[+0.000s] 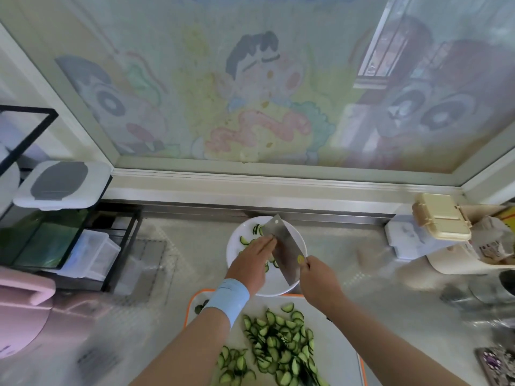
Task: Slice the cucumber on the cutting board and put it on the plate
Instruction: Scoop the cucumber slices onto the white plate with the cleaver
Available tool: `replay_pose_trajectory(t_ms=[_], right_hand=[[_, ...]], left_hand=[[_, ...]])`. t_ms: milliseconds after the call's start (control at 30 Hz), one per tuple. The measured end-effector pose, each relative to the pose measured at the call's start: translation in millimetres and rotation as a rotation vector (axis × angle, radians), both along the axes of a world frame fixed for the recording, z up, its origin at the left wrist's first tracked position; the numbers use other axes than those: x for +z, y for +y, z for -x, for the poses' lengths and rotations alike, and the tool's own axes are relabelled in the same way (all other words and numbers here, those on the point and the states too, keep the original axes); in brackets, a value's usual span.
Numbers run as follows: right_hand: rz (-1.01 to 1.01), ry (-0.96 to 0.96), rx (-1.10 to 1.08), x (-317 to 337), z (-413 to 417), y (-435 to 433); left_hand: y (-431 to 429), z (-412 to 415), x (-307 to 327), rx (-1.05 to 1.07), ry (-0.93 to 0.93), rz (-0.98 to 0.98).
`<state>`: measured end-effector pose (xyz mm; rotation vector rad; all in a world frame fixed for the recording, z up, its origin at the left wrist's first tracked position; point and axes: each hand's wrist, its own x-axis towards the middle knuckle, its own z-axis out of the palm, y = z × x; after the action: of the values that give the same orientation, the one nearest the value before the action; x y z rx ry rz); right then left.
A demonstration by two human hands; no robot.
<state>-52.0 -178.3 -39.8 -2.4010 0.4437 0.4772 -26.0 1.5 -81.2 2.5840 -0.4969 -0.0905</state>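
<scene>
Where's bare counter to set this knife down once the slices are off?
Bare counter lies right of the plate, up to the white box, and left of it, toward the black rack. The cutting board is crowded with cucumber slices.

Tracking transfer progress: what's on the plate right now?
A few cucumber slices show on the plate, around the left hand. That hand and the knife blade cover the middle, so any slices beneath them are hidden.

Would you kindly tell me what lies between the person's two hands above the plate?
In the head view, the cleaver lies between them over the plate: the right hand grips its handle, and straight fingers of the left hand touch its blade.
</scene>
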Motion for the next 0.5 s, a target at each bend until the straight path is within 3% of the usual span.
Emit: replay_pose_trajectory(t_ms=[300,367,500], right_hand=[[0.089,-0.058,0.046,5.3,5.6,-14.6],[0.169,-0.124,0.179,7.5,9.6,-21.1],[0.292,-0.300,0.405,4.1,21.4,-37.1]], left_hand=[[11.5,1.5,-13.1,0.023,0.080,-0.107],[17.5,2.2,-7.5,0.163,0.040,0.052],[31.4,-2.9,7.9,0.642,-0.039,0.368]])
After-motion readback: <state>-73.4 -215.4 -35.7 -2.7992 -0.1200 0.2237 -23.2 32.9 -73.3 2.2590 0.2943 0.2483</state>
